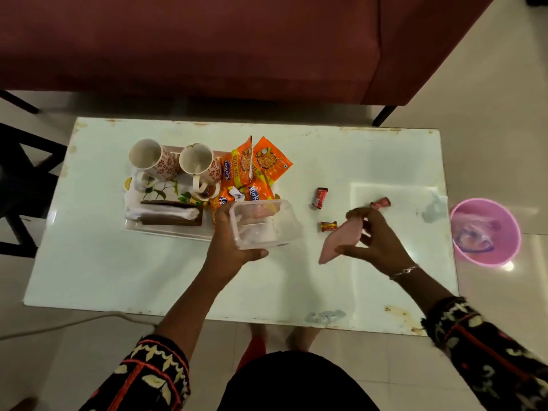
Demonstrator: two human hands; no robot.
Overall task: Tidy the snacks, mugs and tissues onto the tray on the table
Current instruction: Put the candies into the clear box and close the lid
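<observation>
A floral tray (166, 229) sits left of centre on the white table (118, 277). On it stand two flower-patterned mugs (152, 158) (200, 166), several orange snack packets (255, 167) and a brown tissue holder (169, 216) with white tissues. My left hand (234, 244) grips a clear plastic container (264, 223) just right of the tray. My right hand (376, 238) holds the pink lid (341, 241) tilted above the table. Three wrapped candies lie loose: one red (321, 197), one orange-red (328, 226), one pink (381, 203) beyond my right fingers.
A pink bin (486, 232) with a plastic liner stands on the floor off the table's right end. A maroon sofa (237, 46) runs behind the table. A dark chair (20, 188) is at the left. A cable (74, 321) trails on the floor near the front edge.
</observation>
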